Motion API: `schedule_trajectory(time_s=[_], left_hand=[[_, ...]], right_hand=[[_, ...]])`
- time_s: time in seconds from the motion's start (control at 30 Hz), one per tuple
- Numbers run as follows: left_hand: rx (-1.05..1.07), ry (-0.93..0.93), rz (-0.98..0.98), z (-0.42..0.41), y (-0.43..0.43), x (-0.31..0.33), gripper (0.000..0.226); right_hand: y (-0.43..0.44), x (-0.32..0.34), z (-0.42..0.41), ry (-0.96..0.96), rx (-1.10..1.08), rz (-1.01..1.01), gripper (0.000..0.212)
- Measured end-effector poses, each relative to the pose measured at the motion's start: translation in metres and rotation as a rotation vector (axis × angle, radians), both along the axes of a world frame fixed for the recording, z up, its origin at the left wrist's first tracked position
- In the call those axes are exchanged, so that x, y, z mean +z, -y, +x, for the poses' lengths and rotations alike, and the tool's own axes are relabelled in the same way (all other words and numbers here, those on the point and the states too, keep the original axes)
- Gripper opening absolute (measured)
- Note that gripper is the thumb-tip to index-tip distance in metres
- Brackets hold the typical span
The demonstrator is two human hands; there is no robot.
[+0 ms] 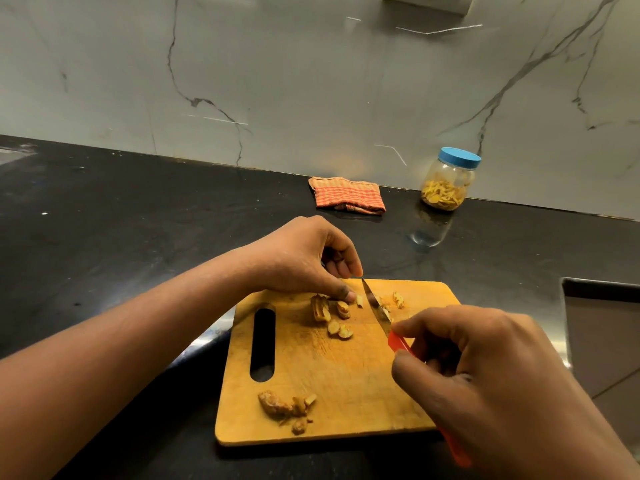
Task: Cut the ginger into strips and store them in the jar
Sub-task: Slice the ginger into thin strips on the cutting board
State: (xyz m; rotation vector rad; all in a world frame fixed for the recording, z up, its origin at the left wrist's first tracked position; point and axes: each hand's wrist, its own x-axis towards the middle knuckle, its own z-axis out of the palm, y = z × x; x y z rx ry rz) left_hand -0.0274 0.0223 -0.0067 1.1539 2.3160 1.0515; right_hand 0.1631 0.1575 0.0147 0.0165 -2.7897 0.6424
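Note:
A wooden cutting board (346, 368) lies on the black counter. Ginger slices (332, 315) sit near its far edge, and peel scraps (282, 407) lie near its front. My left hand (304, 258) presses its fingertips on a ginger piece at the far edge. My right hand (491, 368) grips a red-handled knife (377, 310), whose blade points away from me and rests among the slices just right of my left fingers. A clear jar (448, 181) with a blue lid, partly filled with ginger strips, stands by the wall at the back right.
A folded orange checked cloth (348, 195) lies by the wall behind the board. A steel sink (602, 334) opens at the right edge. The marble backsplash rises behind the black counter (121, 237).

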Motion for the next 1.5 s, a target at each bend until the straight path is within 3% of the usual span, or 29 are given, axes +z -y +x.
schedule_trajectory(time_s=[1.17,1.5], left_hand=[[-0.011,0.028,0.006,0.0014,-0.0008,0.0000,0.024],[-0.006,0.002,0.002,-0.0009,0.0003,-0.0008,0.023]], right_hand=[[0.0091,0.0039,-0.0034,0.042,-0.018,0.065,0.045],[-0.0002,0.0043,-0.0021,0.065,0.031,0.121,0.032]])
